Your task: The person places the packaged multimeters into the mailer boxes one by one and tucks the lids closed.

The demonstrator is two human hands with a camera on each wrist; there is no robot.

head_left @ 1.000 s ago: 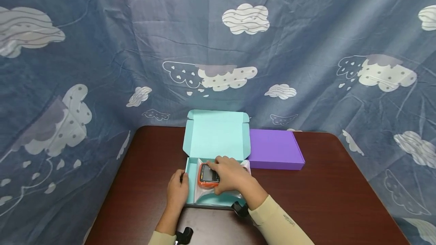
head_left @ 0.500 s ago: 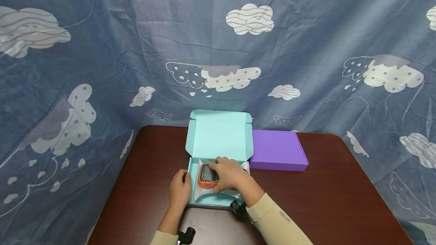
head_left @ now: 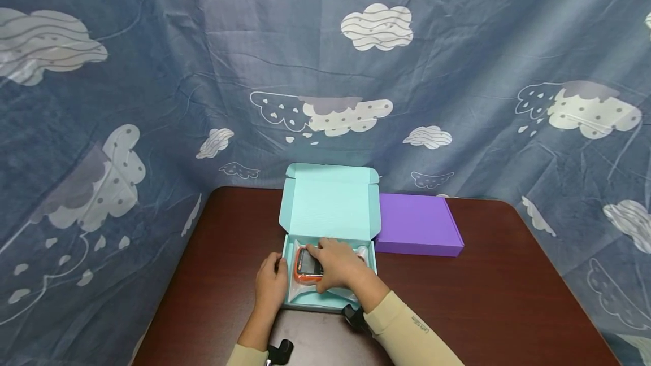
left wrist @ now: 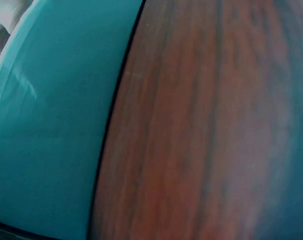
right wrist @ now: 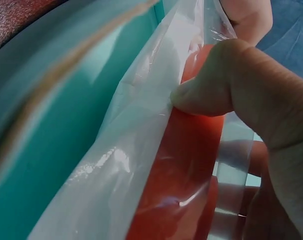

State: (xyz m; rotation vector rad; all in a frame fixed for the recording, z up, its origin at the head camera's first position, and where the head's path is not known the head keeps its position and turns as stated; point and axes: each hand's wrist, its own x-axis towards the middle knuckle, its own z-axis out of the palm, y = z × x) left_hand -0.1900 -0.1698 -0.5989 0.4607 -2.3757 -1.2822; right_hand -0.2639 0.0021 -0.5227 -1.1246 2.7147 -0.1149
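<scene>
An orange multimeter (head_left: pixel 307 267) with a dark face and a screen lies in a clear plastic bag (right wrist: pixel 136 135) inside the opened turquoise box (head_left: pixel 330 202). My right hand (head_left: pixel 338 264) grips the multimeter from above through the bag, thumb on its near side and fingers on the far side. Its right part is hidden under the hand. My left hand (head_left: pixel 271 281) holds the box's left wall, fingers along the outside and thumb at the rim. The left wrist view shows the turquoise box wall (left wrist: pixel 56 125) beside the wood.
A closed purple box (head_left: pixel 419 225) lies against the turquoise box's right side. Both stand on a dark brown wooden table (head_left: pixel 483 298). Behind the table hangs a blue curtain (head_left: pixel 305 61) with cloud prints. The turquoise lid stands raised at the back.
My right hand has lowered the bagged multimeter slightly and shifted it left, so the bag's right end now lies within the box walls. The left hand keeps its hold. The head view has shifted a little.
</scene>
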